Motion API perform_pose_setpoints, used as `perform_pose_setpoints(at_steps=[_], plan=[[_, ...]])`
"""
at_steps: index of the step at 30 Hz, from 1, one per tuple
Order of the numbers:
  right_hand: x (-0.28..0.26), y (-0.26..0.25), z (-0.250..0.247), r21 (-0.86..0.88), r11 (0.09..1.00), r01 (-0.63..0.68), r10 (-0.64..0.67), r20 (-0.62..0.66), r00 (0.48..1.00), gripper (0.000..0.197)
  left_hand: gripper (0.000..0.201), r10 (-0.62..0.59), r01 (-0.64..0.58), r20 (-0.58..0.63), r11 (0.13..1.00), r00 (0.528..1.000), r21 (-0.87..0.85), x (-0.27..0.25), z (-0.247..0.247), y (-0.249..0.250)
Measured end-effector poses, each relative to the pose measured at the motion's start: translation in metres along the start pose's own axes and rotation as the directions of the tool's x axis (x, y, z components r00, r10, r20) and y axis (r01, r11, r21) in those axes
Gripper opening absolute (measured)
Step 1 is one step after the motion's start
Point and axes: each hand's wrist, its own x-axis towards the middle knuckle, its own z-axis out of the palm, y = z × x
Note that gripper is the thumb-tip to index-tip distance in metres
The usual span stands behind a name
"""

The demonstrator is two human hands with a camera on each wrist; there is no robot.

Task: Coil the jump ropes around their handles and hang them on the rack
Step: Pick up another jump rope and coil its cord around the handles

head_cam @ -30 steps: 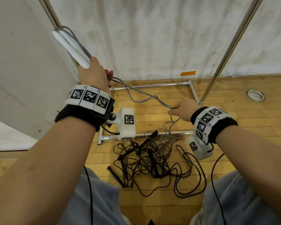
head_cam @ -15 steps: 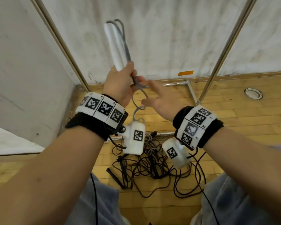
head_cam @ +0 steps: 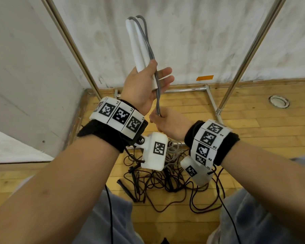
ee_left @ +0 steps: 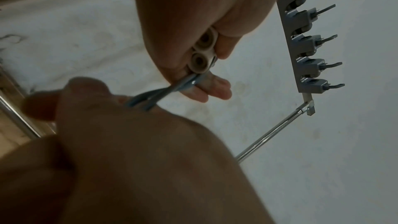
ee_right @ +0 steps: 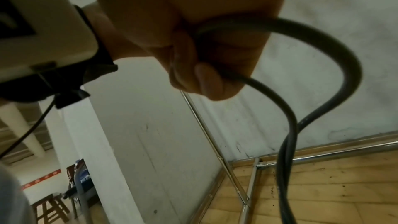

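Note:
My left hand (head_cam: 148,80) holds two white jump-rope handles (head_cam: 136,44) upright side by side in front of the wall, thumb across them. The grey rope (head_cam: 151,50) loops out of their tops and runs doubled down past the palm. Just below, my right hand (head_cam: 163,121) grips that doubled rope in a fist. In the left wrist view the handles' hollow ends (ee_left: 202,52) show between the fingers, and the grey rope (ee_left: 163,91) leads to the right hand (ee_left: 129,142). Seen from the right wrist, the rope (ee_right: 336,54) arcs out of the fist (ee_right: 211,54) and drops toward the floor.
A tangled pile of black jump ropes (head_cam: 165,184) with black handles lies on the wooden floor between my knees. Two chrome rack poles (head_cam: 72,48) (head_cam: 246,53) rise on either side from a base frame (head_cam: 185,89). A grey hook bar (ee_left: 305,43) tops the rack.
The left hand swung the handles from the left pole to the centre and stood them upright. The right hand came in from the right and now grips the rope right under the left hand.

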Motion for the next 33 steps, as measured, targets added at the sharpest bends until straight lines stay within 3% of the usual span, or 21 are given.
perform_pose_setpoints(at_steps=[3, 6, 11, 14, 15, 16, 18, 19, 20, 24, 29, 33], plan=[[-0.003, 0.001, -0.001, -0.051, 0.998, -0.023, 0.024, 0.02, 1.0, 0.025, 0.012, 0.042, -0.041, -0.023, 0.999, 0.999, 0.034, 0.0, -0.003, -0.001], [-0.005, 0.005, -0.002, -0.108, 0.994, 0.011, -0.01, 0.006, 1.0, 0.027, 0.01, 0.109, -0.094, -0.13, 0.989, 0.986, 0.111, 0.007, -0.009, 0.001], [-0.014, 0.015, -0.01, -0.329, 0.942, 0.074, -0.104, -0.075, 0.992, 0.034, 0.022, 0.196, -0.145, -0.398, 0.977, 0.896, 0.156, 0.022, -0.032, 0.016], [-0.017, 0.015, -0.025, -0.358, 0.928, 0.099, -0.151, -0.12, 0.981, 0.039, 0.007, 0.251, -0.121, -0.427, 0.943, 0.869, 0.309, 0.03, -0.047, 0.016], [-0.017, 0.015, -0.03, -0.363, 0.926, 0.106, -0.164, -0.132, 0.978, 0.041, 0.006, 0.288, -0.099, -0.401, 0.897, 0.869, 0.43, 0.031, -0.05, 0.013], [-0.017, 0.015, -0.035, -0.365, 0.924, 0.118, -0.181, -0.144, 0.973, 0.043, 0.01, 0.34, -0.069, -0.352, 0.797, 0.872, 0.6, 0.032, -0.053, 0.01], [-0.017, 0.017, -0.045, -0.354, 0.924, 0.144, -0.216, -0.173, 0.961, 0.045, 0.019, 0.43, -0.045, -0.173, 0.451, 0.886, 0.891, 0.031, -0.055, 0.002], [-0.017, 0.019, -0.05, -0.345, 0.927, 0.15, -0.227, -0.195, 0.954, 0.045, 0.022, 0.432, -0.05, -0.094, 0.311, 0.897, 0.949, 0.031, -0.056, -0.002], [-0.017, 0.02, -0.054, -0.335, 0.93, 0.148, -0.23, -0.22, 0.948, 0.044, 0.024, 0.402, -0.057, -0.042, 0.231, 0.915, 0.971, 0.03, -0.056, -0.006], [-0.015, 0.027, -0.068, -0.35, 0.93, 0.116, -0.236, -0.325, 0.916, 0.038, 0.028, 0.186, -0.073, 0.05, 0.115, 0.981, 0.991, 0.029, -0.055, -0.017], [-0.011, 0.031, -0.08, -0.368, 0.928, 0.052, -0.215, -0.417, 0.883, 0.035, 0.051, -0.032, -0.247, 0.253, 0.124, 0.967, 0.961, 0.022, -0.044, -0.024], [-0.012, 0.026, -0.081, -0.362, 0.927, 0.1, -0.252, -0.401, 0.881, 0.033, 0.044, -0.134, -0.263, 0.25, -0.084, 0.959, 0.961, 0.02, -0.042, -0.035]])
